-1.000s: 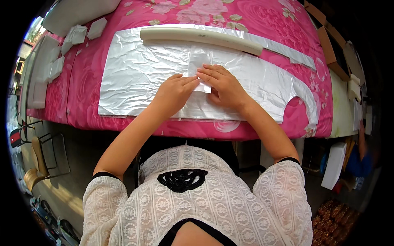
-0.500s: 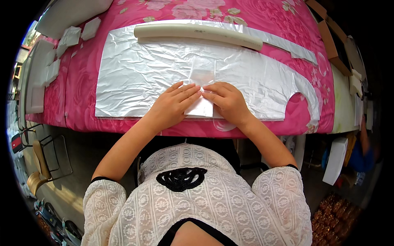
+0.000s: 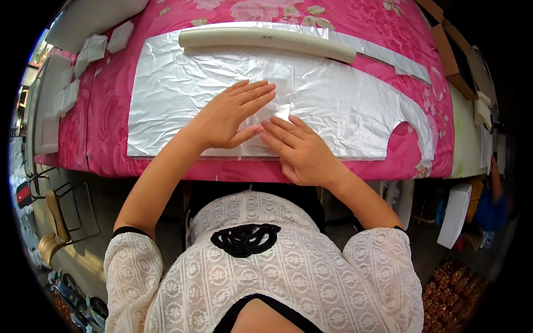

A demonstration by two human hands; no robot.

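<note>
A wide stack of shiny white plastic sheeting (image 3: 344,105), with a rounded cut-out at its right end, lies on the table in front of me. On its middle rests a smaller piece of thin clear-white plastic (image 3: 282,91), partly hidden by my hands. My left hand (image 3: 232,115) spreads over this piece's left side, fingers stretched toward the right and holding nothing. Lower and to the right, my right hand (image 3: 294,147) lies over its near part with extended fingers, their tips close to my left thumb. Across the sheeting's far side lies a long off-white tube (image 3: 266,40).
A pink floral cloth (image 3: 108,111) covers the table. Small folded white plastic packets (image 3: 91,49) lie at the left, beside a pale foam-like box (image 3: 47,116). An open cardboard box (image 3: 455,64) stands at the right. Below the table's right side is a white panel (image 3: 454,216).
My left hand has moved up and away from me. My right hand has shifted slightly left and nearer. The small plastic's near part, visible before, is now covered by my hands.
</note>
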